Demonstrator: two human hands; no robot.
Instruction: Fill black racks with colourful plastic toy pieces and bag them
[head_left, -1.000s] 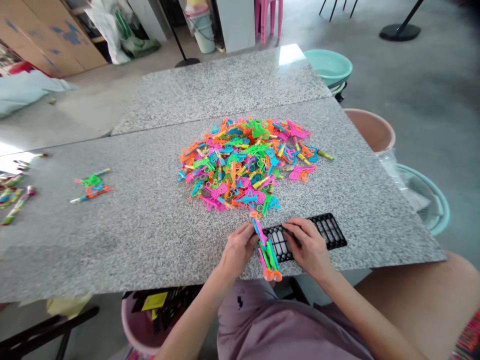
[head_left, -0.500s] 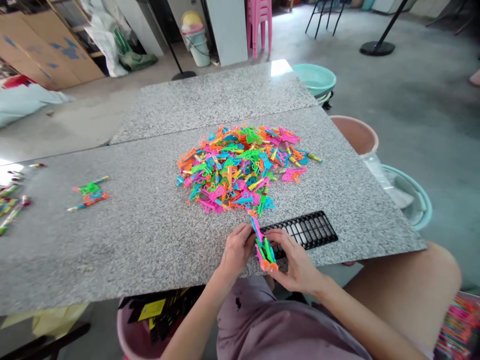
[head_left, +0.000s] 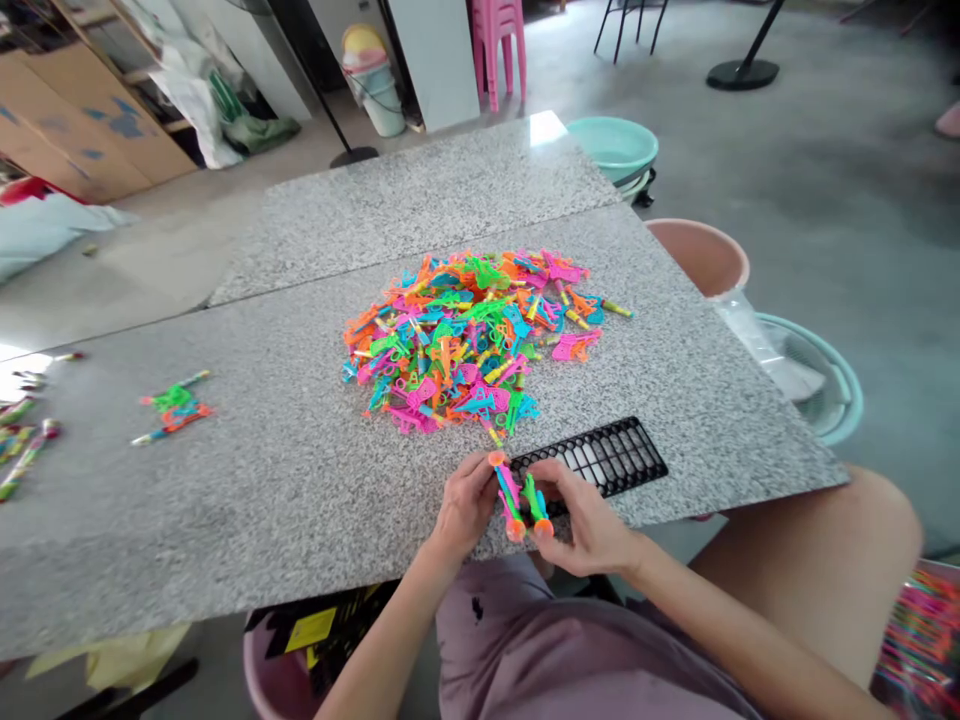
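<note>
Just in front of my body, my left hand (head_left: 463, 505) is closed on a slim pink-and-blue plastic toy piece (head_left: 508, 492) with round orange ends. My right hand (head_left: 592, 520) pinches a green-and-blue plastic toy piece (head_left: 537, 500), its round orange end facing me. A small gap separates the two pieces. Beyond my hands lies a big heap of plastic toy pieces (head_left: 450, 345) in pink, green, orange and blue. Under and beside my right hand is a black abacus-like frame (head_left: 622, 455); my fingers hide its left end.
A few toy pieces (head_left: 176, 405) lie apart on the granite table (head_left: 300, 480), and striped sticks (head_left: 28, 460) are at its far left. Along the right edge stand a turquoise basin (head_left: 615, 145), a pink-brown tub (head_left: 697, 250) and a pale green basket (head_left: 844, 400).
The toy pieces in my hands were close together and now stand apart. The left one has tipped, showing an orange end at its top. The whole view has shifted slightly.
</note>
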